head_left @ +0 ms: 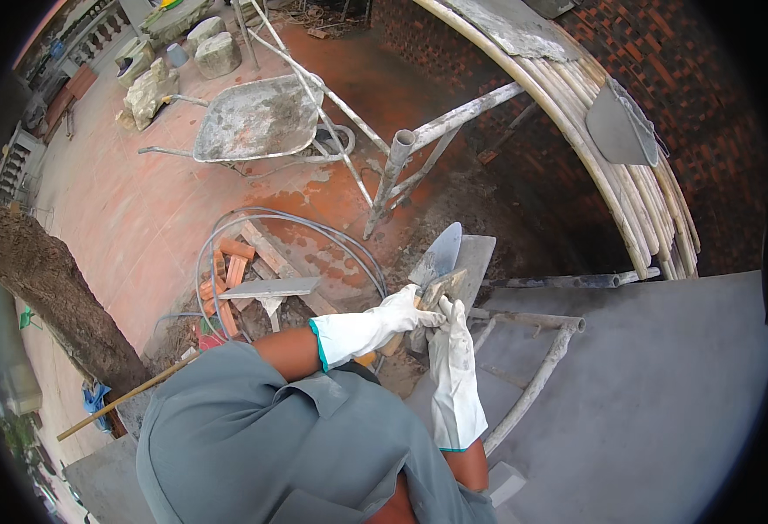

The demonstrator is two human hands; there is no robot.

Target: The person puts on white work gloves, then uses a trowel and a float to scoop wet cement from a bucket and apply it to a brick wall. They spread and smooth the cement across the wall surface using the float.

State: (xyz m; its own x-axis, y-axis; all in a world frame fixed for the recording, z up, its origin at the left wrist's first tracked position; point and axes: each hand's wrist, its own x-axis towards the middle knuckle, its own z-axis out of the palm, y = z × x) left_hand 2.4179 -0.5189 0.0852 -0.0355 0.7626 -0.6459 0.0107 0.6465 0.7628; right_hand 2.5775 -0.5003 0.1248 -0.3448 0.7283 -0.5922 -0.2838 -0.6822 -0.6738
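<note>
Both hands wear white work gloves with green cuffs and meet in front of my body. My left hand (394, 320) is closed around a pointed trowel (439, 253), whose grey metal blade points away from me. My right hand (454, 354) is closed at the near end of a grey, flat plastering float (478, 260), close against the trowel. A mortar-smeared wooden piece (445, 286) lies between the two tools, partly covered by my fingers. The gloves hide most of the handles, and the fingertips of both hands nearly touch.
A mortar-stained wheelbarrow (261, 118) stands ahead left, near scaffold poles (392, 179). Loose bricks (234, 262) and a looped grey hose (296, 220) lie nearer. A tree trunk (48, 279) leans at left. At right, bundled poles (628, 188) carry another trowel (621, 122) above a smooth grey surface (654, 375).
</note>
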